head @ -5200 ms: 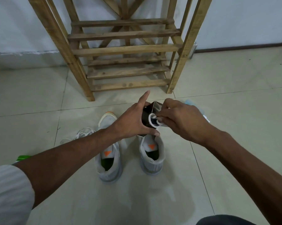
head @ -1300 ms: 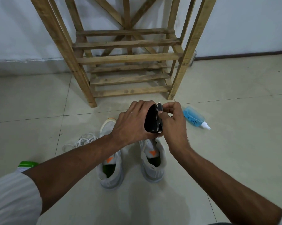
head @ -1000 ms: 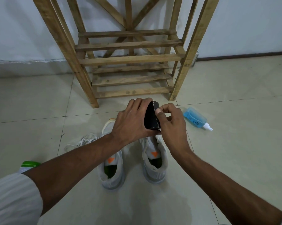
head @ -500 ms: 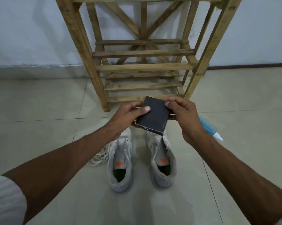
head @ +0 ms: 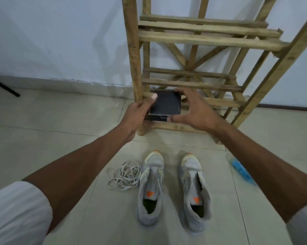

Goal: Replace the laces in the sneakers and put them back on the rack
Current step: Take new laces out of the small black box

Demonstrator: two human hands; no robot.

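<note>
A small black box (head: 165, 103) is held low in front of the wooden rack (head: 134, 64), at the level of its bottom slats. My left hand (head: 136, 112) grips the box's left side with the thumb on top. My right hand (head: 195, 110) spans its right side, fingers at the far edge and thumb at the near corner. Two grey sneakers with orange tabs, the left sneaker (head: 150, 191) and the right sneaker (head: 193, 195), stand side by side on the floor near me, toes toward the rack. A loose pile of white laces (head: 124, 175) lies just left of them.
A blue spray bottle (head: 241, 171) lies on the tiles right of the sneakers, partly behind my right forearm. The rack stands against a white wall. A thin black rod (head: 6, 88) slants at the far left.
Both hands have carried the black box forward and down to the rack's bottom slats, turning its broad face up. My view has tilted up and closer to the rack.
</note>
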